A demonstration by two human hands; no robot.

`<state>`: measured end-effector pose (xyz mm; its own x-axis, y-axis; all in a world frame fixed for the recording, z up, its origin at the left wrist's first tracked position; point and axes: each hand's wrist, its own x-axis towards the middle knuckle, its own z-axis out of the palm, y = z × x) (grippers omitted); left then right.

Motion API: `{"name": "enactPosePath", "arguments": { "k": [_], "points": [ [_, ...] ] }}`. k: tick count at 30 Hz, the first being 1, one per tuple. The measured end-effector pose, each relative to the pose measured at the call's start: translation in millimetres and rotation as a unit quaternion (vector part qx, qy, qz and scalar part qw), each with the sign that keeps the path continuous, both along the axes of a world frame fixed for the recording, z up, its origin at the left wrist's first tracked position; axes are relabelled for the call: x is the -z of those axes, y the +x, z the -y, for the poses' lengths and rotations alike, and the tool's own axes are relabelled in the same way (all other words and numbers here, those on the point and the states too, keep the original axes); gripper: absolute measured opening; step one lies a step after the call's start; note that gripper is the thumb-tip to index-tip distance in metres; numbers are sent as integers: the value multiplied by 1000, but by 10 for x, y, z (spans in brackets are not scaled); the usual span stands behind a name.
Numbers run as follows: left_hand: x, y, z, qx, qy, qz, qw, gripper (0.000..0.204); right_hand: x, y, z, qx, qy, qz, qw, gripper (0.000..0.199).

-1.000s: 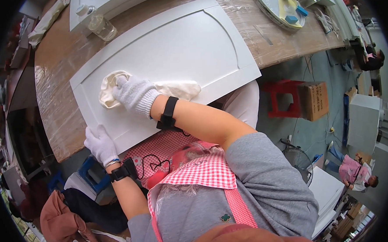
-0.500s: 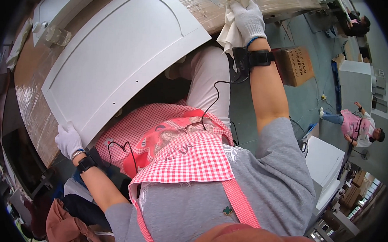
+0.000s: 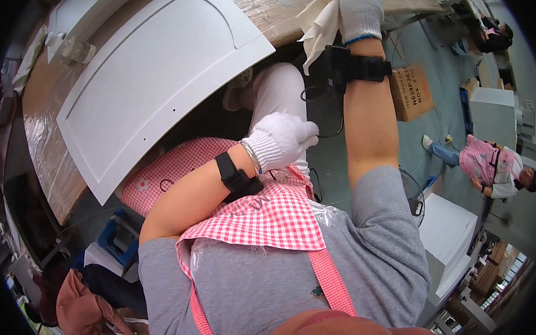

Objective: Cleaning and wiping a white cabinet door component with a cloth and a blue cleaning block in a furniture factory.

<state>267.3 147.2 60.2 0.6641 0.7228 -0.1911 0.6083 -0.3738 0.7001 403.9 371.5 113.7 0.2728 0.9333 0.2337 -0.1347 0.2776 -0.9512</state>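
Note:
A white cabinet door panel (image 3: 154,76) lies tilted on the wrapped brown table (image 3: 41,125), one corner overhanging the near edge. My right hand (image 3: 361,8), in a white knit glove, is stretched to the upper right and grips a cream cloth (image 3: 321,19) that hangs down over a black wrist device (image 3: 336,73). My left hand (image 3: 282,139), also gloved, is off the panel in front of my body; its fingers pinch a thin black cable running from that device.
A second white panel (image 3: 75,14) and a clear cup (image 3: 77,50) sit at the table's far left. A cardboard box (image 3: 412,90) stands on the floor to the right. Another person in pink (image 3: 489,165) sits at far right. A white cabinet (image 3: 450,237) stands lower right.
My left hand left the panel's lower edge and came across to the cable at my right wrist. The right hand stayed up at the right with the cloth. The view shifted right.

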Motion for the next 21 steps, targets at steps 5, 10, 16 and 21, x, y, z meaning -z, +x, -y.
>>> {"name": "enactPosePath", "arguments": {
  "k": [5, 10, 16, 21],
  "points": [
    [625, 170, -2, 137, 0, -253, 958, 26, -38, 782, -288, -13, -67, 91, 994, 27],
    [360, 199, -119, 65, -25, -99, 993, 36, -340, 2859, -750, -335, -55, -12, 941, 41],
    [533, -4, -177, -118, 120, 117, 979, 43, -479, 3052, -199, 50, 26, 263, 963, 37],
    [664, -474, -226, -173, 58, 44, 982, 32, -51, 2280, 412, 153, -103, 218, 958, 38]
  ]
}}
